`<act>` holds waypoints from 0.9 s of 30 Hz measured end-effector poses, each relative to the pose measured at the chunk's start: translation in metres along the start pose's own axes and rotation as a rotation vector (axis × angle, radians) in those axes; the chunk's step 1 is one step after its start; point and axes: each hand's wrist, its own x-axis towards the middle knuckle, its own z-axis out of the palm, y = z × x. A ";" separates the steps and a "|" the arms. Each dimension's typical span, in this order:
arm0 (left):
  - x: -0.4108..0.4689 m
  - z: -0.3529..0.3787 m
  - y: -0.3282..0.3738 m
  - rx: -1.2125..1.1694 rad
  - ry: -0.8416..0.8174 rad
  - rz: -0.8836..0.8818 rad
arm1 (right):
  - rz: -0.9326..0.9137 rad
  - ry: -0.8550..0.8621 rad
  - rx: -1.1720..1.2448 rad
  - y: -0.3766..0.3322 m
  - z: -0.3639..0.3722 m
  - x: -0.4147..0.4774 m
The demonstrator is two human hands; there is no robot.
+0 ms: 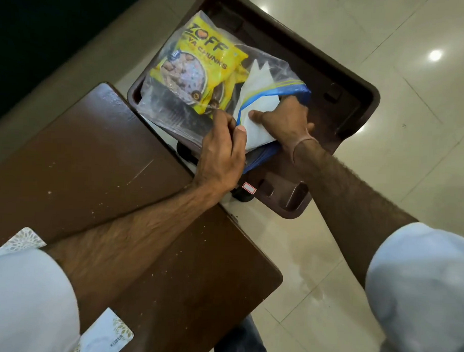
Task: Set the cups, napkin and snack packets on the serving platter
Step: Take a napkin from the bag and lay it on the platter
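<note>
A clear zip bag [175, 105] with a blue seal strip lies on a brown plastic chair [346, 101]. Inside it sits a yellow snack packet [200, 69] printed with soya chunks, and a white folded napkin [257, 97]. My left hand [221, 154] pinches the bag's near edge at the opening. My right hand [283, 119] reaches into the bag's mouth and grips the white napkin, thumb on top. No cups show. A white patterned platter [107, 334] peeks out at the bottom left on the table.
A dark brown wooden table [94, 171] fills the left and centre, its edge beside the chair. Glossy cream floor tiles [388, 49] lie to the right. My jeans-clad leg [243, 342] shows under the table corner.
</note>
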 end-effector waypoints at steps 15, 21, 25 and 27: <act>-0.019 -0.011 0.032 -0.219 -0.055 -0.208 | 0.119 -0.522 0.966 0.088 -0.108 -0.077; -0.068 -0.040 0.064 -0.335 -0.354 -0.054 | 0.000 -0.550 0.994 0.081 -0.103 -0.129; -0.094 -0.061 0.066 -0.241 -0.337 -0.129 | -0.029 -0.573 0.999 0.073 -0.083 -0.157; -0.103 -0.071 0.065 -0.206 -0.266 -0.161 | -0.036 -0.583 0.979 0.072 -0.074 -0.166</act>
